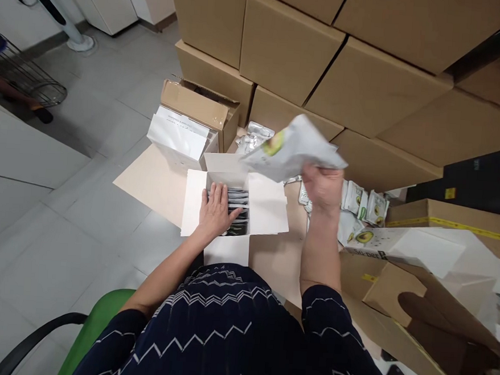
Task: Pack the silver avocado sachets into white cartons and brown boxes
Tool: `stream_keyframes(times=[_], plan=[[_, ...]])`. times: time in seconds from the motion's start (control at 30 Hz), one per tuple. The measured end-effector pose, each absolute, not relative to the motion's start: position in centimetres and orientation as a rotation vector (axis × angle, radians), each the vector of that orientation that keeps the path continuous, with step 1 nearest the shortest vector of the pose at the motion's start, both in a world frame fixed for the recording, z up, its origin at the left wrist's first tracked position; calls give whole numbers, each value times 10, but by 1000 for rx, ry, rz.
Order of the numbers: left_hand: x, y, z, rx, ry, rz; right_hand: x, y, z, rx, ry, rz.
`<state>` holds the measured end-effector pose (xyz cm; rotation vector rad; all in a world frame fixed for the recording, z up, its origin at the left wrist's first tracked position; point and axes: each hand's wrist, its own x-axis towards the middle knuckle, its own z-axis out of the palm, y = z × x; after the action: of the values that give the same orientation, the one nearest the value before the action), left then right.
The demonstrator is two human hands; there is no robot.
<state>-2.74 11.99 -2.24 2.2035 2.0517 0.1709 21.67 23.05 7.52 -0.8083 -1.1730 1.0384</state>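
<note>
A white pouch with an avocado picture is gripped at its lower right corner by my right hand, held up over the table and smeared by motion. In front of me stands an open white carton, its flaps folded outward. Several pouches are packed upright in a row inside it. My left hand lies flat with fingers stretched out on the left part of that row. Behind the carton lie silvery packets, and more avocado-printed packets are to the right, beyond my right forearm.
Stacked brown cartons form a wall behind the table. An open brown box with white papers stands back left. Open cardboard boxes crowd the right. A green chair is at lower left.
</note>
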Motion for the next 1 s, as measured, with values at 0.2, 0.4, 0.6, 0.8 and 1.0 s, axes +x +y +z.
stream_keyframes(times=[0.2,0.4,0.6,0.8,1.0], plan=[[-26,120,-21,2238,2081,145,128,238,34,-780,-1639,1317],[-26,120,-17,2220,2079,146,103,255,1,-914,-1679,1396],[-26,120,-20,2220,2077,155,116,258,15,-1037,-1971,1337],[-26,121,-22,2209,2082,147,102,252,38,-1237,-2639,911],[-26,121,-21,2188,2067,161,80,244,29,-1487,-2844,634]])
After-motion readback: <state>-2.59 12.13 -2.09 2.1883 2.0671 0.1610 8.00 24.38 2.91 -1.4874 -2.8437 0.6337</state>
